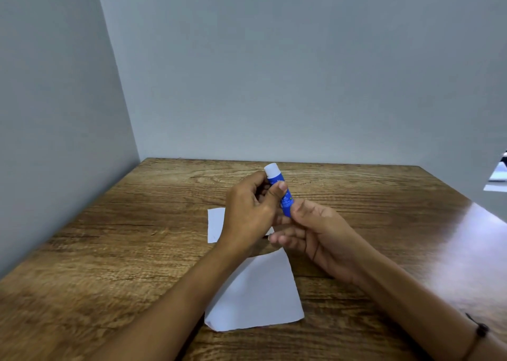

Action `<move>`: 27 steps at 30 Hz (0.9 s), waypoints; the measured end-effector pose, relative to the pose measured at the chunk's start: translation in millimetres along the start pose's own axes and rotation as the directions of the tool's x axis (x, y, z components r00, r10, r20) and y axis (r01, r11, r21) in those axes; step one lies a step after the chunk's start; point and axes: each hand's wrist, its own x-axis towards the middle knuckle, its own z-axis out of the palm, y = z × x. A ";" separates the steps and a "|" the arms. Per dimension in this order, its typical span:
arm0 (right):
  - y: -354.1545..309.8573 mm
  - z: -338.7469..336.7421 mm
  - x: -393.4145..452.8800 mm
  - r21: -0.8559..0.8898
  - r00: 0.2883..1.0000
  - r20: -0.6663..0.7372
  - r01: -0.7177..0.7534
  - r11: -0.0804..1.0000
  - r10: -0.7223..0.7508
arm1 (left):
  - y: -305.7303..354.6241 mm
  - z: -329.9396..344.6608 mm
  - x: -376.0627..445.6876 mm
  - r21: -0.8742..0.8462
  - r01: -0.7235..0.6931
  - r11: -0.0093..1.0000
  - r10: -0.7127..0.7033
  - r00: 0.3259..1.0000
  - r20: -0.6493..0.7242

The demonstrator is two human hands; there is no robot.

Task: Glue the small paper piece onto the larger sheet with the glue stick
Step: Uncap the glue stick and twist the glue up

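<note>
The biggest risk I saw was the cap: the glue stick (pixel 279 189) was held up in the air over the papers, white cap (pixel 271 168) pointing away from me and apparently on. If it were pulled off with a jerk, I judged the stick could slip from the fingers and drop onto the sheets below, shifting them or smearing glue where it was not wanted. A second worry was the papers themselves. Two white pieces lay loose on the wooden table (pixel 137 223), the small paper piece (pixel 215 223) farther from me and partly hidden behind the left hand, the larger sheet (pixel 258 292) nearer, under the forearms. I could not tell whether the two touched. Nothing pinned them, so a brushing wrist might have dragged either one.

My left hand (pixel 247 212) was raised above the table, fingers curled round the upper part of the blue tube with the thumb pressed across its front, just below the cap. My right hand (pixel 315 231) came in from the right, palm turned up; its thumb and forefinger pinched the tube's lower end while the other fingers lay loosely extended beneath. Both forearms angled in from the near edge, meeting over the sheets. A dark cord bracelet (pixel 480 330) sat on the right wrist.
</note>
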 end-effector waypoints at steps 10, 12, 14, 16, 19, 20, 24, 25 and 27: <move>-0.7 -2.3 0.5 0.003 1.000 -0.003 0.006 1.000 -0.006 | 0.1 0.7 0.2 0.000 -0.012 1.000 0.012 1.000 -0.010; -0.1 -2.0 -0.2 -0.001 1.000 -0.004 0.025 1.000 -0.025 | 0.4 0.6 0.7 -0.001 -0.004 1.000 0.004 1.000 -0.009; 0.6 -2.7 0.6 -0.009 0.999 -0.013 0.038 0.999 -0.038 | 1.1 1.3 0.7 -0.005 0.002 1.000 -0.002 1.000 -0.003; 0.0 -3.7 1.3 -0.009 0.999 -0.011 0.033 0.999 -0.034 | 1.1 1.9 0.7 0.004 0.002 1.000 -0.002 1.000 0.001; -0.7 -4.0 1.4 0.010 1.000 0.015 -0.007 1.000 0.007 | 1.1 2.1 0.4 -0.004 0.002 1.000 -0.002 1.000 -0.011; -0.9 -3.6 1.1 0.006 1.000 0.020 -0.017 1.000 0.017 | 1.3 2.0 0.3 -0.009 0.000 1.000 0.000 1.000 -0.016; 0.2 -1.8 0.5 -0.013 1.000 0.009 0.009 1.000 -0.009 | 1.7 1.1 0.3 -0.010 -0.002 1.000 0.002 1.000 -0.014; 0.2 -2.0 1.0 -0.017 1.000 -0.004 0.022 1.000 -0.022 | 1.3 1.2 0.5 -0.005 -0.002 1.000 0.002 1.000 -0.014; -0.1 -2.8 1.8 -0.021 0.999 -0.023 0.034 0.999 -0.035 | 1.0 2.0 0.7 0.003 -0.002 1.000 0.002 1.000 -0.013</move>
